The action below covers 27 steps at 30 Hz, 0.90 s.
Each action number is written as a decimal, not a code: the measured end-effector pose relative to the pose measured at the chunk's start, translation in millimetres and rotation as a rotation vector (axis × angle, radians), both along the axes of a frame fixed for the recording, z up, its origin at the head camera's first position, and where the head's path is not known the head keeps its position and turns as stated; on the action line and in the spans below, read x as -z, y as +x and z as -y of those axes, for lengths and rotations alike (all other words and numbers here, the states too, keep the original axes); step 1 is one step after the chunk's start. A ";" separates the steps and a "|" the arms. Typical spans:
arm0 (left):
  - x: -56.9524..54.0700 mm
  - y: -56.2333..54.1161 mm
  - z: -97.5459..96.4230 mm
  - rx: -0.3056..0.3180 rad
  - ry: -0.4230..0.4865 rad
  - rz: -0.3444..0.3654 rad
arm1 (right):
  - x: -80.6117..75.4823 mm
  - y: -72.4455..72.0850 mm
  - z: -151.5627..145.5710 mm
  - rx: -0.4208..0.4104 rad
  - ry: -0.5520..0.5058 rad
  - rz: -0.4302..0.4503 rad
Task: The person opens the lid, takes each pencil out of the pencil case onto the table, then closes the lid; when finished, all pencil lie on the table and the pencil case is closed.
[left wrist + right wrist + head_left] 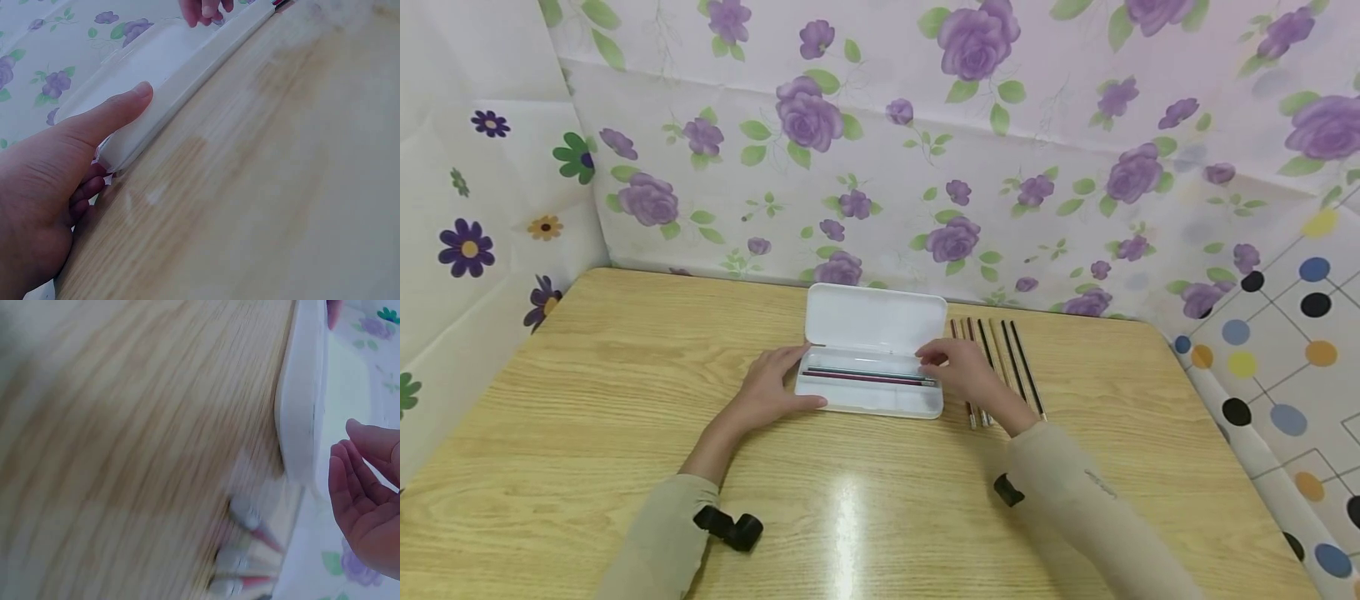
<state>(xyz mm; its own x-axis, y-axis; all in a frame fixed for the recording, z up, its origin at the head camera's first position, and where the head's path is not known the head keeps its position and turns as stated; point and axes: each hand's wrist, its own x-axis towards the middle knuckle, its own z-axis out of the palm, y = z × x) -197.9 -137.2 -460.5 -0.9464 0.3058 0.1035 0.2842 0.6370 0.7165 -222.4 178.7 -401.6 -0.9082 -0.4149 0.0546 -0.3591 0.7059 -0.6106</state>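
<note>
A white pencil case [857, 402] lies on the table with its hinged lid [876, 318] raised at the back. Inside, a dark red pencil [865, 377] and a greenish pencil [842, 369] lie lengthwise, side by side. My left hand [769, 385] grips the case's left end, its thumb [125, 109] on the front rim and the other fingers round the end. Over the right end of the case is my right hand [962, 367], its fingers loosely bent. Between its thumb and fingertips [340, 453] a small gap shows, with nothing held there.
Several pencils [1030, 367], dark, red and tan, lie in a row on the wooden table [625, 358] right of the case, partly behind the right hand. Flowered sheets [880, 183] hang along the table's back and left edges; a dotted one [1292, 367] borders the right.
</note>
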 end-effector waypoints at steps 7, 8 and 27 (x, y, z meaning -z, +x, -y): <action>0.6 -1.0 0.6 0.002 0.009 -0.008 | 5.3 -5.6 21.0 -0.050 0.008 0.025; 0.5 -1.0 0.5 0.002 0.009 -0.008 | 6.3 -6.0 23.1 -0.054 0.008 0.023; -0.3 -0.3 -0.1 -0.003 0.012 -0.006 | 19.2 -12.8 43.8 -0.153 0.185 -0.052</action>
